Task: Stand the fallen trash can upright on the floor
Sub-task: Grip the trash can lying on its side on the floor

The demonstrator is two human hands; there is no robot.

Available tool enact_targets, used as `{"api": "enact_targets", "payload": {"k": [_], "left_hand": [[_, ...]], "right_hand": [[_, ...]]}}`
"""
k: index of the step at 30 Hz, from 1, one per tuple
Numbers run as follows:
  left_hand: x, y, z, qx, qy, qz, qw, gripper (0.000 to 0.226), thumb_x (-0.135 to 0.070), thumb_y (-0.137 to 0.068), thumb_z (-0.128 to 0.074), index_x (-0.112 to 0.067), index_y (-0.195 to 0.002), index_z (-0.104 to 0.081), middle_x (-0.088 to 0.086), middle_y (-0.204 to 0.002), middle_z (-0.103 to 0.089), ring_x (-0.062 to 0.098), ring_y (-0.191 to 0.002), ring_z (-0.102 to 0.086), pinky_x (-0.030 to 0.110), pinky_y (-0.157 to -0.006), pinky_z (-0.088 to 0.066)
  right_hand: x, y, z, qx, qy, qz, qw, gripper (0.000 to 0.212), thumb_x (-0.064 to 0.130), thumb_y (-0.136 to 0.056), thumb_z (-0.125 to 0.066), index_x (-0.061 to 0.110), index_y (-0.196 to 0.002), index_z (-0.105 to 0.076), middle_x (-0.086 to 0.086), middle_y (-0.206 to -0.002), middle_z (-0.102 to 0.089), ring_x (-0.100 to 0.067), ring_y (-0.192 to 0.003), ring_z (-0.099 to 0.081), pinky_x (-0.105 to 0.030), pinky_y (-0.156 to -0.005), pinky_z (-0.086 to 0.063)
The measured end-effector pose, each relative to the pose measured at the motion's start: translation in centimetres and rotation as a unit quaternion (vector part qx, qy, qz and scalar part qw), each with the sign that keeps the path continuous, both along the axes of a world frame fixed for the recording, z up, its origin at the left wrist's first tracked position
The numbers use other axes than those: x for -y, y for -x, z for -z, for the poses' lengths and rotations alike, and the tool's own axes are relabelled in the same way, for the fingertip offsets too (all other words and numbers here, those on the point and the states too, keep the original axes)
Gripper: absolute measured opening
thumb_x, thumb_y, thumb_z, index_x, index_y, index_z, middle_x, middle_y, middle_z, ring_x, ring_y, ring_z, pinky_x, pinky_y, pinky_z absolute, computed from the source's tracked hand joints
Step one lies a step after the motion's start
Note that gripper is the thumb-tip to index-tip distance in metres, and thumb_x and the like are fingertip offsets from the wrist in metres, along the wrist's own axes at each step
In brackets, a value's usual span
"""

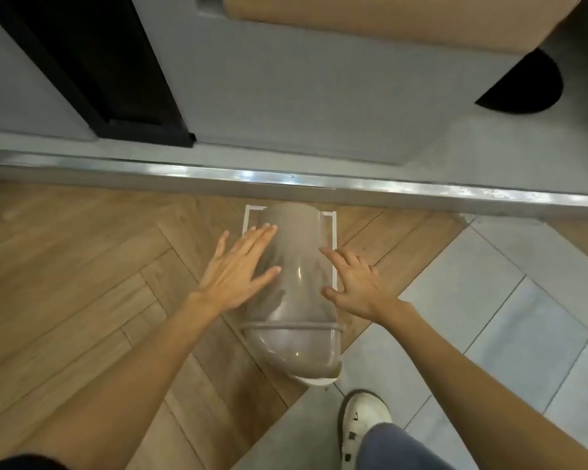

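The trash can (291,283) lies on its side on the floor (82,266) at centre frame, not yet raised; the left hand (240,269) rests flat on it, the right hand (357,283) flanks it, fingers spread, gripping nothing; uprighting remains.

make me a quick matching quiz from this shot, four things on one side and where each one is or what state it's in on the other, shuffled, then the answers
Things:
1. trash can
2. left hand
3. right hand
4. white shoe

Places or states:
A. fingers spread, against the can's right side
B. on the grey tiles, nearest the camera
C. lying on its side inside a white tape outline
D. flat and open on the can's left side

Pairs: 1-C, 2-D, 3-A, 4-B
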State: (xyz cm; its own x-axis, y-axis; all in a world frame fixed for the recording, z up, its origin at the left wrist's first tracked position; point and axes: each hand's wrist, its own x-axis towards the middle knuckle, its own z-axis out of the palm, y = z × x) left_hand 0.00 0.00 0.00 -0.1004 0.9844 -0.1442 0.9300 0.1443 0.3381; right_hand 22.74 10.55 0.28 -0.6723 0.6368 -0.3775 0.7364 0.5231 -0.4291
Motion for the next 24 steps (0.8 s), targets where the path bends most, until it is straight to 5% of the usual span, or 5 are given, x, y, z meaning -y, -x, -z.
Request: {"api": "enact_targets", "payload": {"k": [4, 7, 11, 16, 24], "left_hand": [[2.0, 0.0, 4.8, 0.017, 0.001, -0.043, 0.999, 0.068, -0.056, -0.094, -0.03, -0.028, -0.152, -0.008, -0.004, -0.16, -0.019, 0.016, -0.147, -0.016, 0.054, -0.116, -0.006], [3.9, -0.5, 8.3, 0.164, -0.005, -0.148, 0.975, 0.066, -0.058, -0.094, -0.031, -0.028, -0.151, -0.016, -0.001, -0.157, -0.028, 0.019, -0.144, -0.025, 0.048, -0.116, -0.015], [6.6, -1.3, 12.3, 0.428, -0.004, -0.346, 0.835, 0.082, -0.071, -0.082, -0.03, -0.017, -0.142, -0.041, 0.008, -0.147, -0.046, 0.023, -0.135, -0.041, 0.041, -0.115, -0.027], [8.8, -3.1, 13.8, 0.53, 0.066, -0.464, 0.707, 0.076, -0.071, -0.086, -0.026, -0.02, -0.139, -0.046, 0.011, -0.141, -0.052, 0.029, -0.126, -0.048, 0.052, -0.109, -0.036], [9.0, -5.2, 10.5, 0.57, 0.0, -0.442, 0.693, 0.096, -0.087, -0.068, -0.026, -0.025, -0.138, -0.048, 0.008, -0.14, -0.052, 0.024, -0.127, -0.048, 0.05, -0.11, -0.035]], "right_hand": [[1.0, -0.7, 3.6, -0.034, 0.134, 0.084, 0.987, 0.071, 0.03, -0.088, -0.056, 0.03, -0.149, -0.02, -0.009, -0.141, -0.044, -0.029, -0.118, -0.051, -0.04, -0.097, -0.044], [2.1, -2.3, 5.9, -0.116, 0.283, 0.251, 0.919, 0.052, 0.019, -0.091, -0.053, 0.025, -0.141, -0.041, -0.006, -0.12, -0.06, -0.015, -0.1, -0.059, -0.018, -0.078, -0.047], [4.9, -4.6, 9.4, -0.198, 0.382, 0.414, 0.803, 0.052, 0.019, -0.074, -0.047, 0.022, -0.124, -0.059, -0.005, -0.11, -0.062, -0.025, -0.1, -0.057, -0.04, -0.09, -0.046], [8.5, -5.2, 11.5, -0.371, 0.412, 0.502, 0.664, 0.057, -0.001, -0.07, -0.031, 0.01, -0.115, -0.063, -0.007, -0.099, -0.062, -0.019, -0.083, -0.054, -0.029, -0.063, -0.046], [10.3, -4.2, 10.0, -0.413, 0.367, 0.482, 0.68, 0.041, -0.004, -0.086, -0.041, 0.01, -0.114, -0.066, 0.0, -0.09, -0.067, -0.004, -0.07, -0.06, -0.013, -0.048, -0.045]]}}
